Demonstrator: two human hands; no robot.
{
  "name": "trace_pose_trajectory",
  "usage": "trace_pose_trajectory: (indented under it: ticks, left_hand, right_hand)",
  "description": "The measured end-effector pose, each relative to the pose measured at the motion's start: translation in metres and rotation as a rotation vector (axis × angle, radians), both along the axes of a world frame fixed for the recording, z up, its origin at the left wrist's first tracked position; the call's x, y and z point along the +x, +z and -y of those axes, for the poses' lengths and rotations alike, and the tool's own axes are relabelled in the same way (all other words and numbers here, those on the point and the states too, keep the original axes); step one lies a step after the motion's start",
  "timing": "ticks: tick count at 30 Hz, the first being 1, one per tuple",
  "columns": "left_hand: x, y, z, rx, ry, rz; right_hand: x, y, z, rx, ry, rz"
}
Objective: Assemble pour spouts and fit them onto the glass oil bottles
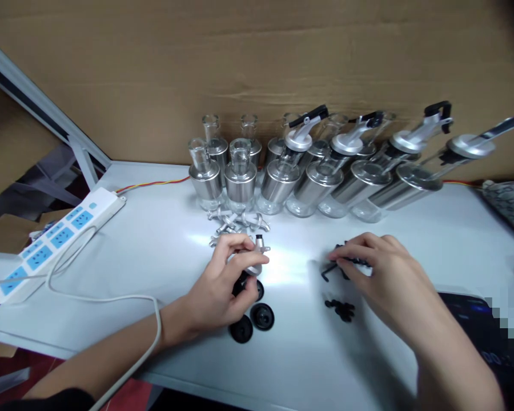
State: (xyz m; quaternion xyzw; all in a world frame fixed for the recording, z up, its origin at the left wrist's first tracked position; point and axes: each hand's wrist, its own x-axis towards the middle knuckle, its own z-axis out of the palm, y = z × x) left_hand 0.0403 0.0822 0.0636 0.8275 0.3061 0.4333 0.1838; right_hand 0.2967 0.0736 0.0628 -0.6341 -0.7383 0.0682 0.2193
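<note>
Left hand (223, 285) is pinching a metal spout (257, 254) upright above the black discs (252, 322), fingers closed on it, while the right hand (370, 268) is curling loosely over small black clips (340, 265) on the surface (163, 257), seemingly picking one

Two bare forearms and hands of one person, seen from above and behind. The left hand (220, 285) is bare, with no ring, watch or glove showing; its forearm is uncovered from the wrist down to the lower left corner, where the edge of a dark, black-looking sleeve shows at the elbow. The right hand (374, 268) is also bare, with no jewellery or glove, and its forearm is uncovered all the way to the bottom edge, with no sleeve in sight. The fingers are slender, and the nails are short and unpainted as far as can be told.
</note>
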Motion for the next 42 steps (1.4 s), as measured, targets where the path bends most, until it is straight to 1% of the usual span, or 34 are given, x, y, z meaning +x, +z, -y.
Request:
trace_pose_trajectory:
  ticks: [2,4,6,8,10,12,15,17,19,22,28,33,42]
  left_hand:
    - [0.000,0.000,0.000,0.001,-0.016,-0.012]
    - [0.000,0.000,-0.001,0.006,-0.020,-0.032]
    - [0.000,-0.001,-0.001,0.019,-0.014,-0.064]
    - [-0.001,0.000,-0.002,0.040,-0.015,-0.092]
    - [-0.001,-0.001,-0.002,0.053,-0.026,-0.110]
    - [-0.002,-0.002,-0.002,0.048,-0.049,-0.097]
    - [-0.002,-0.006,-0.001,-0.002,-0.063,-0.030]
    - [-0.002,-0.008,0.000,-0.041,-0.055,-0.015]
    - [-0.002,-0.009,0.001,-0.062,-0.052,-0.038]
    - [-0.001,-0.008,0.002,-0.054,-0.073,-0.085]
    - [-0.001,-0.005,0.001,-0.029,-0.105,-0.169]
    - [-0.001,-0.004,0.001,-0.004,-0.076,-0.173]
    - [-0.001,-0.005,0.001,0.013,-0.087,-0.187]
  right_hand:
    - [0.010,-0.009,0.001,-0.044,0.011,0.074]
    - [0.012,-0.013,0.003,-0.104,0.023,0.123]
    - [0.008,-0.013,0.004,-0.137,0.014,0.149]
    - [0.000,-0.008,0.004,-0.132,-0.005,0.117]
    - [-0.008,0.001,0.004,-0.117,-0.021,-0.004]
    - [-0.017,0.010,0.004,-0.110,-0.052,-0.173]
    - [-0.032,0.021,0.007,-0.086,-0.155,-0.383]
    - [-0.043,0.024,0.011,-0.063,-0.195,-0.498]
    - [-0.053,0.025,0.015,-0.061,-0.176,-0.613]
    - [-0.064,0.025,0.019,-0.087,-0.099,-0.730]
    - [-0.071,0.029,0.020,-0.139,-0.032,-0.898]
    - [-0.071,0.029,0.020,-0.158,0.010,-0.906]
    - [-0.069,0.027,0.019,-0.164,0.050,-0.859]
